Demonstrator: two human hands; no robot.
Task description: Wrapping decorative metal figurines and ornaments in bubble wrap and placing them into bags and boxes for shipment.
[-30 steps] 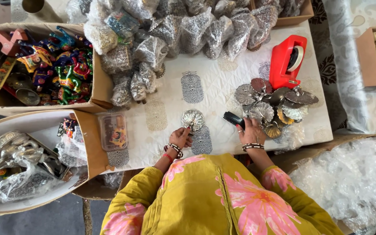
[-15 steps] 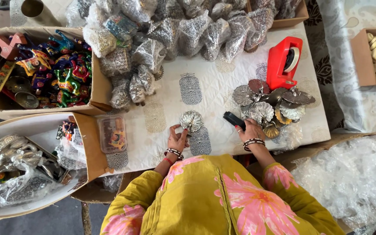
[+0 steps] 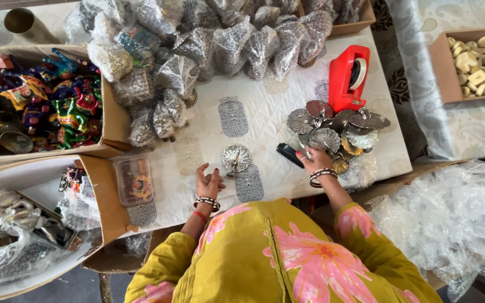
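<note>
A silver fan-shaped metal ornament (image 3: pixel 236 159) stands on the white patterned tabletop (image 3: pixel 265 106). My left hand (image 3: pixel 209 183) rests just left of it with fingers spread, holding nothing. My right hand (image 3: pixel 314 160) lies at the near edge of a pile of similar silver and copper-toned ornaments (image 3: pixel 341 130), fingertips on one fan-shaped piece; whether it grips that piece is unclear. A black oblong object (image 3: pixel 289 155) lies on the table beside my right hand.
A red tape dispenser (image 3: pixel 348 78) stands behind the pile. Several clear bags of silver pieces (image 3: pixel 209 45) fill the table's far side. A small clear plastic box (image 3: pixel 133 180) sits at the left, beside cartons of colourful figurines (image 3: pixel 57 112). Crumpled plastic sheeting (image 3: pixel 450 219) lies right.
My left hand has come off the silver ornament and drawn back to its left, fingers spread. My right hand has shifted from the black object toward the pile.
</note>
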